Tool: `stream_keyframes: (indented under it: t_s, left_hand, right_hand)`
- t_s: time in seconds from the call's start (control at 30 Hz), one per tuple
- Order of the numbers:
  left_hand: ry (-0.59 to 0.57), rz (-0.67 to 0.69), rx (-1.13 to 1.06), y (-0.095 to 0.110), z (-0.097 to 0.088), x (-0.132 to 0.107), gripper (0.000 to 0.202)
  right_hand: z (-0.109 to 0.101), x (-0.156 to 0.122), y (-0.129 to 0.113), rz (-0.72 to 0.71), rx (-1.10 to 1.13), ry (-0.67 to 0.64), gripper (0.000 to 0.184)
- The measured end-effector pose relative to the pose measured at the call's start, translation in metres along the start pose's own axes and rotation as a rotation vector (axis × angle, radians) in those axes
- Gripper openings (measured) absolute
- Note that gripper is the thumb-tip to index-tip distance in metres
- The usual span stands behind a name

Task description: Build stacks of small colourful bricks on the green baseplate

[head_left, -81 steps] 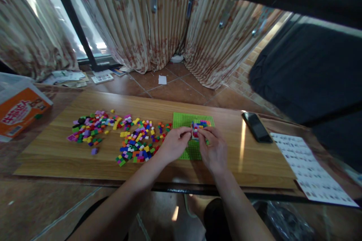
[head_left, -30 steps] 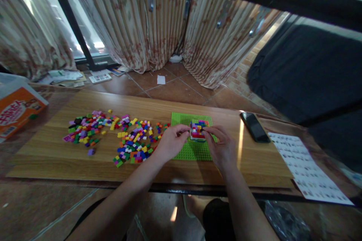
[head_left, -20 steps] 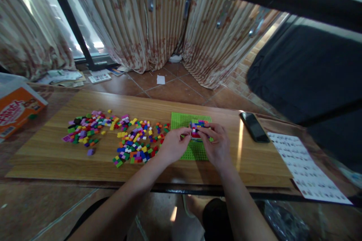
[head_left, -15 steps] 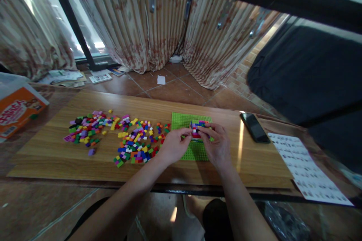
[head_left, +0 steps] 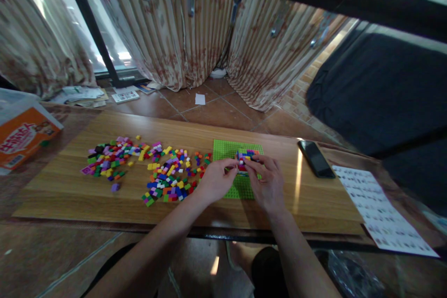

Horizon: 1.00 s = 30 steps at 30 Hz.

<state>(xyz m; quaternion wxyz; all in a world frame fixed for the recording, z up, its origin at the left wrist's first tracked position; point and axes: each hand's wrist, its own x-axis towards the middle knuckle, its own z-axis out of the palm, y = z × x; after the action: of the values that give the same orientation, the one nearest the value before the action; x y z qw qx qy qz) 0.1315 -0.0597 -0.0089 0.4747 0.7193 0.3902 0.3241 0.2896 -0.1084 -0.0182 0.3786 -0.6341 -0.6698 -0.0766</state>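
Observation:
A small many-coloured brick model [head_left: 245,158] stands on a green baseplate [head_left: 230,148] on a wooden board [head_left: 63,186]. My left hand [head_left: 213,180] pinches at the model's left side with thumb and forefinger. My right hand [head_left: 266,184] has its fingers closed on the model's right and near side. Both hands cover the lower half of the model and much of the plate. Loose small bricks [head_left: 167,174] in many colours lie spread to the left of my left hand, with a second heap of loose bricks [head_left: 110,158] farther left.
A black phone [head_left: 316,158] lies on the board to the right. A printed sheet [head_left: 377,209] sits at the right edge. An orange box [head_left: 21,135] stands far left. Curtains [head_left: 195,28] and tiled floor lie beyond the table.
My hands stay on the brick model throughout. A second ago they held it by its two sides; now the fingers have drawn closer together over its near side.

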Motion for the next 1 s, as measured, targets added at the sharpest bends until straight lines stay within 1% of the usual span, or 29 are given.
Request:
stream_keyframes:
  t_s: [0.47, 0.8, 1.0]
  left_hand:
    - [-0.011, -0.033, 0.003, 0.001, -0.001, -0.0009, 0.031]
    - [-0.017, 0.001, 0.019, -0.0001, -0.0009, -0.0026, 0.03]
    - [-0.004, -0.002, 0.04, 0.0008, -0.0007, -0.0016, 0.03]
  right_hand:
    - [0.0027, -0.0074, -0.0036, -0.055, -0.089, 0.009, 0.022]
    - [0.0047, -0.0073, -0.0017, -0.1, -0.107, 0.001, 0.024]
    - [0.0069, -0.0035, -0.002, -0.083, -0.136, -0.024, 0.025]
